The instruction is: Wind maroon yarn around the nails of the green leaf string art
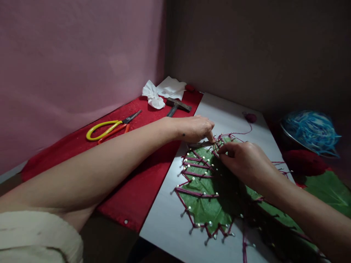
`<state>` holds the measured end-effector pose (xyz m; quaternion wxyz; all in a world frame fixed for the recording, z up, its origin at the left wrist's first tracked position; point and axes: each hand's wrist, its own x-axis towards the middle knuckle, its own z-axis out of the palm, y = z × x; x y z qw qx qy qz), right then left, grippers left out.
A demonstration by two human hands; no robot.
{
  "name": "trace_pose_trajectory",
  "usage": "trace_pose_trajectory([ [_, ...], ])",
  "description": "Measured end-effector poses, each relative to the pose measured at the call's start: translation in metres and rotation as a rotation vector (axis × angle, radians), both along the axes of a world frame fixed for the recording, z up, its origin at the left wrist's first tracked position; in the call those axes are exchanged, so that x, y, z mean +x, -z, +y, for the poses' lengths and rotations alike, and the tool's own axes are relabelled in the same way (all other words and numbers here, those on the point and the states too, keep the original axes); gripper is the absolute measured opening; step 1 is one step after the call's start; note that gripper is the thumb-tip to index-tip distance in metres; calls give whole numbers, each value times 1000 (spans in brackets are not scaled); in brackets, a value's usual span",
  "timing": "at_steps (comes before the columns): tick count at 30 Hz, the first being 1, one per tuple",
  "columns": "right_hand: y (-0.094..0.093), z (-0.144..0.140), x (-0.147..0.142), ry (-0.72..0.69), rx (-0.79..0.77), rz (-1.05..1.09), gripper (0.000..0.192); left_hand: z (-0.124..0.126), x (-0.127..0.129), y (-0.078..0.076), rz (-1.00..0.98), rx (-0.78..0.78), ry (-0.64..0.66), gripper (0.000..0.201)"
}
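Reaching across from the left side, the left hand (197, 129) is at the far end of a green leaf (201, 210), its index finger pointing down onto the nails (177, 186) and maroon yarn (196, 166) there. The right hand (245, 160) comes in from the opposite side, just beside that fingertip, thumb and fingers bent close together; whether either hand grips the yarn I cannot tell. The leaf lies flat on a white board (161, 223), stretching from under the fingertips toward the near edge, ringed by nails, with yarn strung around its outline and across its left half. Beyond the hands, a small maroon ball (250, 117) rests on the board. Left of it, scissors (128, 119) and a hammer (178, 104) lie on the red table (137, 182).
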<state>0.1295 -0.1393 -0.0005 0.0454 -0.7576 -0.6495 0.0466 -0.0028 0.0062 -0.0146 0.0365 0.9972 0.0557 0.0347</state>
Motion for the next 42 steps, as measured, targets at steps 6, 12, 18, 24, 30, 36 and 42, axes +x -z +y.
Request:
trace_pose_trajectory([
  [6,2,6,-6,-104,23,-157,24,-1,0,-1,7,-50,-6,50],
  [12,-5,24,-2,-156,106,-225,25,-3,-2,-3,18,-114,-50,55],
  [18,9,17,11,-92,238,-33,23,-3,-2,-4,13,-137,-64,55],
  [24,24,-2,21,-310,270,-214,25,-4,-2,-4,0,-146,-64,51],
  [30,12,-4,15,-526,59,-460,26,-5,0,-7,14,-142,-70,51],
  [36,8,-3,12,-608,14,-574,21,-9,-1,-18,44,-180,-94,48],
  [42,14,-12,12,-589,195,-533,22,-9,-7,-31,57,-133,-124,47],
])
